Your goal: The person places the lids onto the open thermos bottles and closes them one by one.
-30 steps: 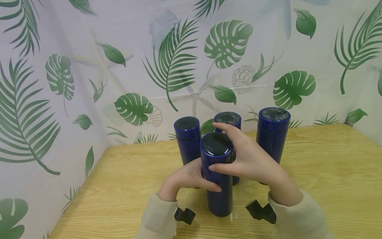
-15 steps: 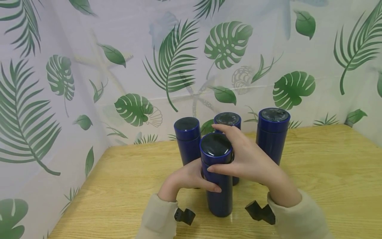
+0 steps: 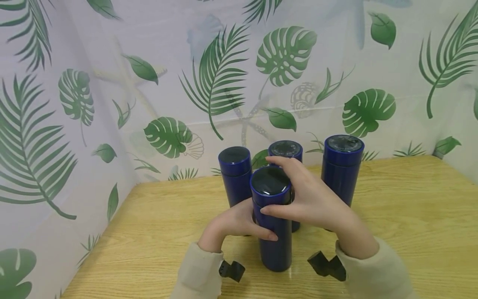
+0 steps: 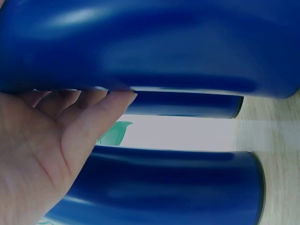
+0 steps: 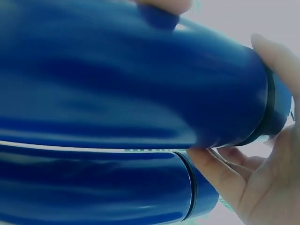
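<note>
A dark blue thermos bottle (image 3: pixel 275 251) with a glossy black lid top stands upright at the front of the group. My left hand (image 3: pixel 239 220) grips its middle, thumb across the near side and fingers hidden behind. Higher up, my right hand (image 3: pixel 315 197) holds the same bottle just below and around the lid, its thumb on the front and a forefinger reaching behind the top. The left wrist view shows that hand (image 4: pixel 42 145) against the blue body (image 4: pixel 164 47). In the right wrist view, fingers (image 5: pixel 276 61) curve round the neck by the dark seam.
Behind it are three similar blue bottles: one at left (image 3: pixel 236 182), one at centre back (image 3: pixel 285 150) partly hidden, and one at right (image 3: pixel 340 178). All are on the wood-grain table (image 3: pixel 160 232). A leaf-printed cloth (image 3: pixel 149 91) hangs behind and at the left.
</note>
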A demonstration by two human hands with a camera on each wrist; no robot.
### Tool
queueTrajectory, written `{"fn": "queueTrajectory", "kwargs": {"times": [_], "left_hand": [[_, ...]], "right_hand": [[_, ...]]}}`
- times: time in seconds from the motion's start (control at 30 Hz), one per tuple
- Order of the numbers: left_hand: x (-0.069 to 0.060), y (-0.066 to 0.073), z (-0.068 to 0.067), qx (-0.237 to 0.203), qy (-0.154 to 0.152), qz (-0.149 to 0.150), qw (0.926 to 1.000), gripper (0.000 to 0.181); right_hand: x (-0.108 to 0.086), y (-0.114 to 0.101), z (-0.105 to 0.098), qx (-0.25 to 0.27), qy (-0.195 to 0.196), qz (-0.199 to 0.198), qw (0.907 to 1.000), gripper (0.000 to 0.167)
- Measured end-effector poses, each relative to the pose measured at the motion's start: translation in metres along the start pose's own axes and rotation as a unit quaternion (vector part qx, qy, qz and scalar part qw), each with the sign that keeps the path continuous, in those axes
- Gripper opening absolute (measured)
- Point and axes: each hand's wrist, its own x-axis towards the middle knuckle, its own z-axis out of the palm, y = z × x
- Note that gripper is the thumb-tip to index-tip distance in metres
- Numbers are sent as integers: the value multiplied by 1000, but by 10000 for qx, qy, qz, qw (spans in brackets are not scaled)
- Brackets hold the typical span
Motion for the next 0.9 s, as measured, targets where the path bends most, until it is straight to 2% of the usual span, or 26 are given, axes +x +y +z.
{"fn": "queueTrajectory", "kwargs": {"times": [0.27, 0.6, 0.83, 0.9], "left_hand": [[0, -1, 0, -67, -35, -62, 10000, 63], [0, -1, 0, 6, -1, -41, 10000, 66], [0, 1, 0, 2, -31, -57, 10000, 66], [0, 0, 0, -8, -34, -72, 10000, 66]], "right_hand": [[-2, 2, -3, 43, -209, -257, 9994, 77], [0, 1, -2, 54, -195, 104, 9997, 84], [-2, 3, -6, 211, -324, -282, 9989, 78], [-2, 3, -5, 233, -293, -202, 9991, 79]]}}
